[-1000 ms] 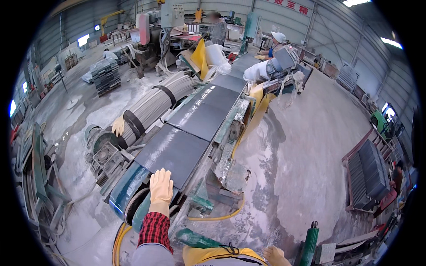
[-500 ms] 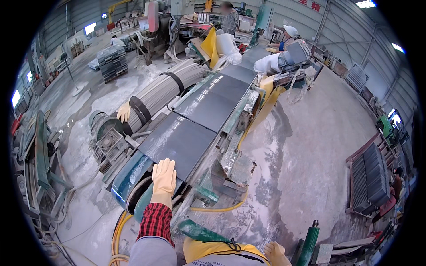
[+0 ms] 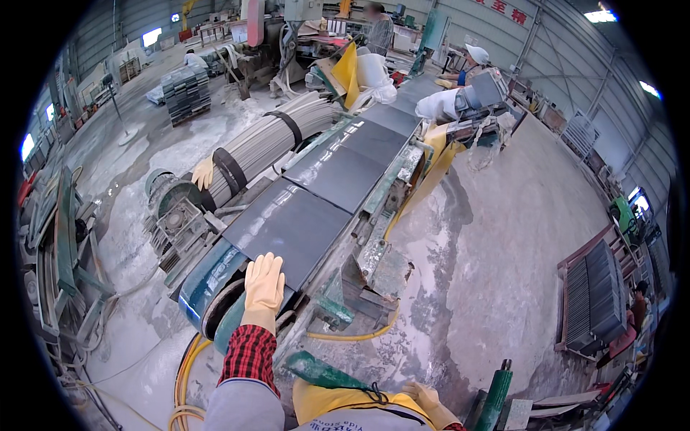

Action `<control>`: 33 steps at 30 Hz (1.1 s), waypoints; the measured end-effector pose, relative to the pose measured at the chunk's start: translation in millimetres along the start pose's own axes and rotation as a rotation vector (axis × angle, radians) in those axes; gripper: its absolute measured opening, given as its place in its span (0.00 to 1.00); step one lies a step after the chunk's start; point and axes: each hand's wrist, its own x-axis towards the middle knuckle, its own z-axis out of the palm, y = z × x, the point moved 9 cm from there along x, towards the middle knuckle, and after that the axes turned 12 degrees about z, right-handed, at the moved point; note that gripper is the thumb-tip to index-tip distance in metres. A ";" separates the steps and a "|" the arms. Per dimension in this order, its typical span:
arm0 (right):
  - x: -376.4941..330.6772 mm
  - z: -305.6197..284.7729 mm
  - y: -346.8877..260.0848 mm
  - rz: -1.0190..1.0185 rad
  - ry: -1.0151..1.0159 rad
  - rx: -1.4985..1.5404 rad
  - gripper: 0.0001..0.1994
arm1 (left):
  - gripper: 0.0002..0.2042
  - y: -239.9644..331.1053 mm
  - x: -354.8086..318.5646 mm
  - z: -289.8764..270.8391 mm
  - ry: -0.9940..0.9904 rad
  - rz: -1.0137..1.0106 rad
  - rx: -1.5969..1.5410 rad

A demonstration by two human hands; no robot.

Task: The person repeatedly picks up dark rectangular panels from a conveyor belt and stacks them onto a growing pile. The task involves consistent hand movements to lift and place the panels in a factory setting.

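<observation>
My left hand (image 3: 264,285), in a cream rubber glove, lies flat with fingers outstretched on the near end of a dark grey stone slab (image 3: 284,228). The slab rests on a conveyor belt, whose teal end (image 3: 208,291) curves down below it. Beyond it, more dark slabs (image 3: 333,173) run away in a row along the conveyor. Low in the picture, my right hand (image 3: 425,402), gloved too, hangs in front of my yellow apron (image 3: 323,402). Its fingers look loosely extended, and nothing shows in them.
Left of the conveyor are a motor (image 3: 172,215) and a strapped bundle of pale strips (image 3: 262,140), with a glove (image 3: 203,173) on it. A green post (image 3: 496,395) stands at lower right. Racked slabs (image 3: 593,294) stand farther right. A person in a white cap (image 3: 476,54) is by the far conveyor.
My right hand has moved left and slightly up, nearer to the apron. My left hand stays flat on the slab's end. The view has shifted slightly.
</observation>
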 end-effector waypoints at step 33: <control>25.9 -16.3 22.7 0.006 -0.186 0.289 0.17 | 0.20 -5.7 -18.8 -4.0 -0.111 -0.042 -0.018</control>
